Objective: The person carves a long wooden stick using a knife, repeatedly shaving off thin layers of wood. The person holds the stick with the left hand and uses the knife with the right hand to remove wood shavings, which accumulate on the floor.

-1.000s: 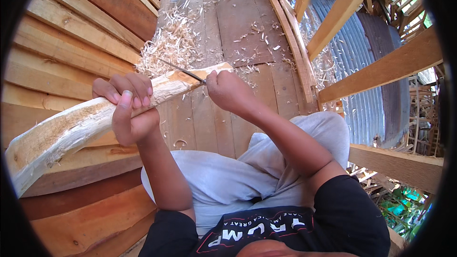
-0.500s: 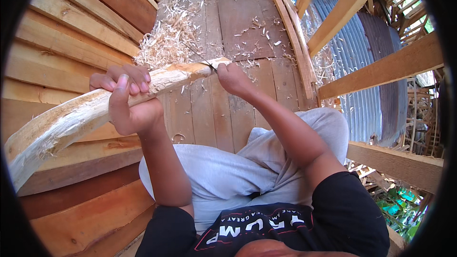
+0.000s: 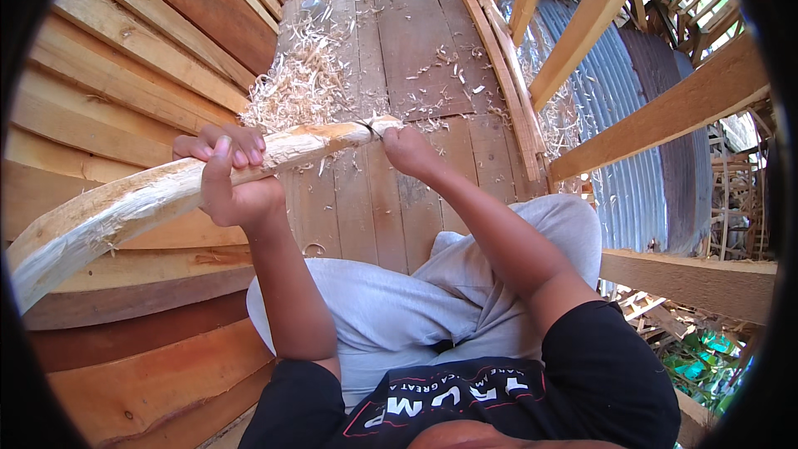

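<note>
A long, pale, peeled wooden pole [image 3: 137, 197] slants across in front of me from the lower left, curving toward its near-left end. My left hand [image 3: 241, 193] is closed around its middle, fingers over the top and thumb up. At the pole's right end, my right hand [image 3: 407, 152] is closed on a knife [image 3: 370, 128]. Its thin dark blade lies across the wood near the tip, and its handle is hidden in my fist. The wood there looks smoothly shaved, with a yellow-brown patch just left of the blade.
Curly wood shavings [image 3: 303, 87] lie heaped beyond the pole on the plank floor [image 3: 420, 17]. A stepped plank wall [image 3: 100, 66] rises close on my left. To the right stand a wooden railing [image 3: 665, 120] and corrugated metal sheets [image 3: 603, 108]. My crossed legs [image 3: 374, 295] are below the pole.
The knife blade has swung from pointing up and away to lying lower across the pole's tip. My right hand has shifted slightly nearer me. My left hand keeps its grip.
</note>
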Demonstrator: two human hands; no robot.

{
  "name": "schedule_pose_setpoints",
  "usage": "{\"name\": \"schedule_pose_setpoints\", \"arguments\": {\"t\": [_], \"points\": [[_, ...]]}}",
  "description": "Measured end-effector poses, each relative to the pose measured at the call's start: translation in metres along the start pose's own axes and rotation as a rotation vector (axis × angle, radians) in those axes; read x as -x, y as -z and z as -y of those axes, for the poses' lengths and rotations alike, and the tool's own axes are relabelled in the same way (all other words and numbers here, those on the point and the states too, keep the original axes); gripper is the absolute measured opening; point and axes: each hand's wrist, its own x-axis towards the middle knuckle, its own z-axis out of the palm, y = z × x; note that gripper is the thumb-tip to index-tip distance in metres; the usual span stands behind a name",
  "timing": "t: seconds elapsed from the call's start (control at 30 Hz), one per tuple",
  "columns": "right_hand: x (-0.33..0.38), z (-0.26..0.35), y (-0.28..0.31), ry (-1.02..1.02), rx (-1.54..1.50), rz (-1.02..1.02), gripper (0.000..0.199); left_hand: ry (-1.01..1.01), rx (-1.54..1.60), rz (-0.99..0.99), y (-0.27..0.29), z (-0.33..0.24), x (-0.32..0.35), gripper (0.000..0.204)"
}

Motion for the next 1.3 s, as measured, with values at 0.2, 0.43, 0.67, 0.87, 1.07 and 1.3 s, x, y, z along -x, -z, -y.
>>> {"name": "schedule_pose_setpoints", "arguments": {"t": [0.2,0.43,0.67,0.87,1.07,1.3], "points": [[0.035,0.054,0.010,-0.042,-0.010,0.051,0.054,-0.020,-0.008,-0.005,0.004,-0.001,0.006,0.018],[-0.002,-0.004,-0.001,-0.045,-0.051,-0.012,0.056,0.004,0.032,-0.007,-0.001,0.001,0.002,0.018],[-0.008,-0.010,0.004,-0.062,-0.018,0.048,0.057,-0.004,-0.009,0.011,-0.007,0.000,0.003,0.016],[0.019,0.031,0.004,0.017,0.036,0.029,0.056,-0.013,-0.014,0.027,0.005,-0.002,0.003,0.017],[-0.016,-0.023,-0.004,-0.097,0.021,-0.006,0.055,0.016,-0.020,0.022,-0.006,0.000,0.004,0.018],[-0.002,0.022,0.008,-0.071,0.022,0.089,0.054,-0.002,-0.051,0.020,-0.001,-0.003,0.006,0.017]]}}
